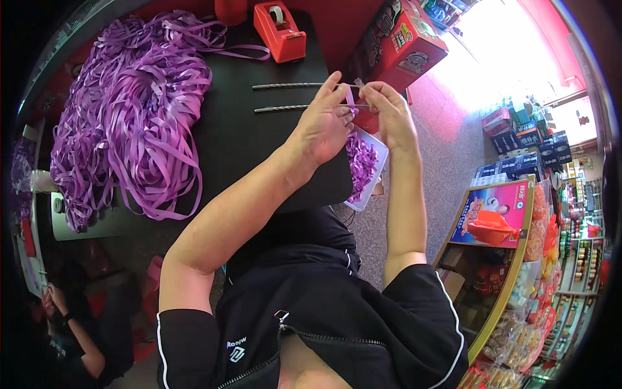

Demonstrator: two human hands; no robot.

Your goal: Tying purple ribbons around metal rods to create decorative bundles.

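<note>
Two thin twisted metal rods [285, 109] lie side by side over the dark tabletop, pointing right. A short loop of purple ribbon [350, 97] crosses them near their right ends. My left hand [324, 120] is at the rods with its lower fingers curled in against the ribbon; its thumb side points up. My right hand [389, 110] is just right of the loop, with thumb and forefinger pinched at the ribbon by the rod tips. The exact fingertip contact is too small to make out. Below the hands, a white plastic tub [379, 170] holds many small purple ribbon pieces.
A large heap of purple ribbon loops [149, 110] covers the left of the black table [240, 149]. At its far edge stands a red tape dispenser [280, 34]. A red carton [405, 45] is beyond my right hand. Shop shelves [573, 259] line the right; another person [81, 330] sits lower left.
</note>
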